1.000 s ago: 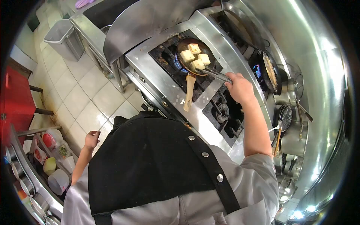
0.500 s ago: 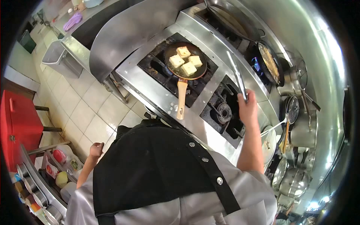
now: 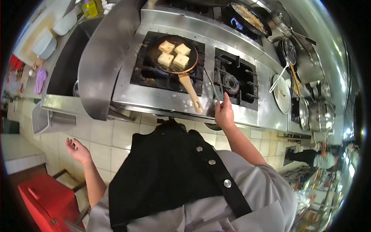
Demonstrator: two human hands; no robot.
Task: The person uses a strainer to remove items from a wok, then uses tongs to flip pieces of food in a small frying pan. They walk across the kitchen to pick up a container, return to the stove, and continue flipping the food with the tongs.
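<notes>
My right hand [image 3: 225, 115] is wrapped round the lower end of a pair of metal tongs [image 3: 213, 88]. The tongs' two arms stand apart, pointing away from me, between the frying pan and the bare burner [image 3: 231, 83]. Just left of the tongs sits a dark frying pan [image 3: 184, 40] on the left burner, its wooden handle [image 3: 191, 92] towards me. Several pale square blocks with lightly browned tops, like tofu [image 3: 181, 60], lie in shiny oil in it. My left hand [image 3: 79, 150] hangs out over the floor, fingers loosely curled and apart, holding nothing.
A second pan [image 3: 247, 20] with browned food stands over a blue flame at the back. On the right are an oval plate [image 3: 282, 101] and a white-handled strainer [image 3: 279, 79]. A curved metal shield [image 3: 101, 65] edges the stove's left; a red cabinet [image 3: 50, 201] stands lower left.
The view has turned, shifting the stove. My right hand has brought the tongs left, close to the frying pan, their arms now visibly spread. My left hand has risen, its fingers more open.
</notes>
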